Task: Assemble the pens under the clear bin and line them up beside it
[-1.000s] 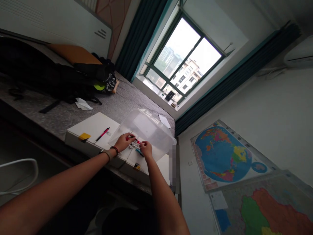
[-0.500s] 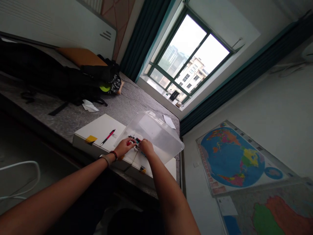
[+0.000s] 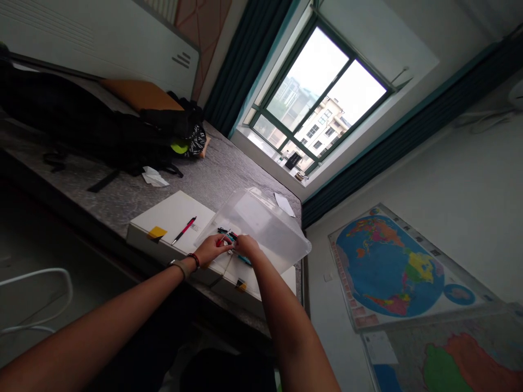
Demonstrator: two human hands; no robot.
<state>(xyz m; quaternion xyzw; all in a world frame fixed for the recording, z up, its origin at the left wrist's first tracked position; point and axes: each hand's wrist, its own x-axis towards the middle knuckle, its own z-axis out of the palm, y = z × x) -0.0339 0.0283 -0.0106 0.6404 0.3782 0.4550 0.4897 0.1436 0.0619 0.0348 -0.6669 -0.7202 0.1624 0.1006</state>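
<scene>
Pens (image 3: pixel 229 237): lying bunched on the white box (image 3: pixel 171 218) at the bench's near edge, beside the clear bin (image 3: pixel 265 223); likely light, stiff, smooth, prone to rolling; best pinched mid-barrel.
Left hand (image 3: pixel 212 247): reaching forward, fingers closing on the pens.
Right hand (image 3: pixel 246 247): curling over the bunch; grip hidden, cannot tell.
Red pen (image 3: pixel 183 230): lying apart, leftward.

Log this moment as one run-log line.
left hand: gathering pens | right hand: on same pens | clear plastic bin: tipped on white boxes | red pen: lying apart on box
</scene>
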